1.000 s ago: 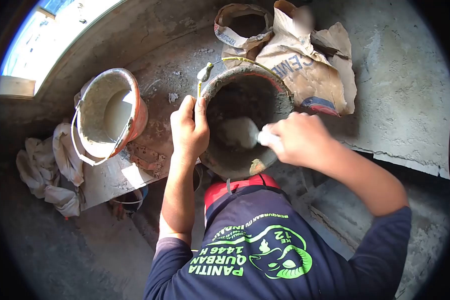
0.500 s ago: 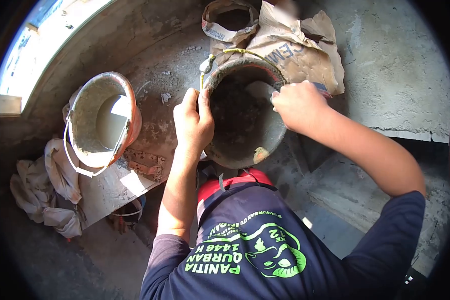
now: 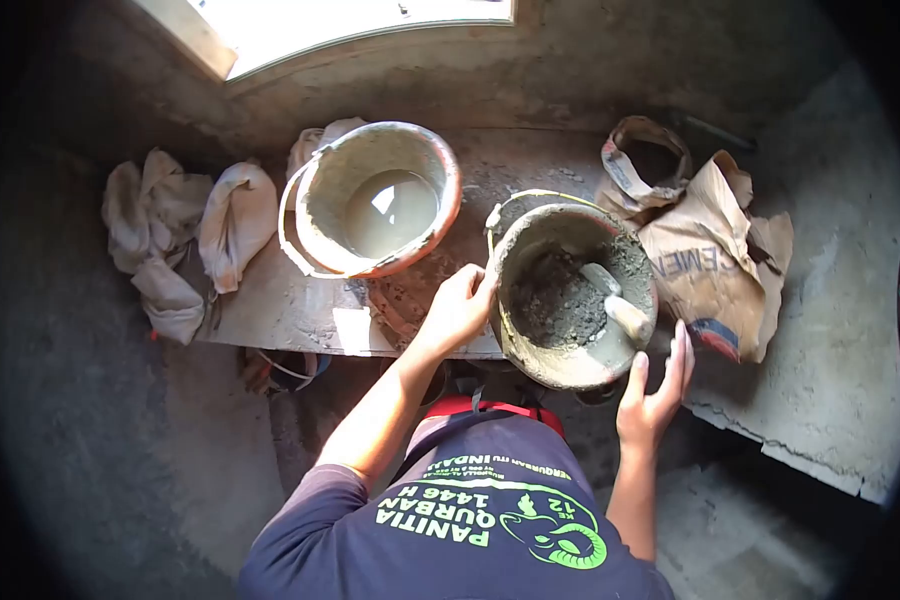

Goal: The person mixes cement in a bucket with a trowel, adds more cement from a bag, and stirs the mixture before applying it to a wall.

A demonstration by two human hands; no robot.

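A bucket (image 3: 522, 335) with grey mortar (image 3: 560, 300) inside stands in front of me at the edge of a ledge. A trowel (image 3: 627, 318) rests in it, its pale handle toward the right rim and its blade in the mortar. My left hand (image 3: 460, 310) grips the bucket's left rim, thumb on top. Just off the bucket's lower right side, my right hand (image 3: 656, 392) is open with its fingers stretched up, holding nothing.
An orange-rimmed bucket (image 3: 315, 215) of cloudy water stands at the left. Beyond it lie pale cloth sacks (image 3: 238, 225). To the right are a torn cement bag (image 3: 710, 250) and an open paper bag (image 3: 615, 160). The ledge (image 3: 260, 320) ends in front of my body.
The view has turned, so everything sits differently in it. My right hand has let go of the trowel, which now lies in the bucket. My left hand stays on the rim.
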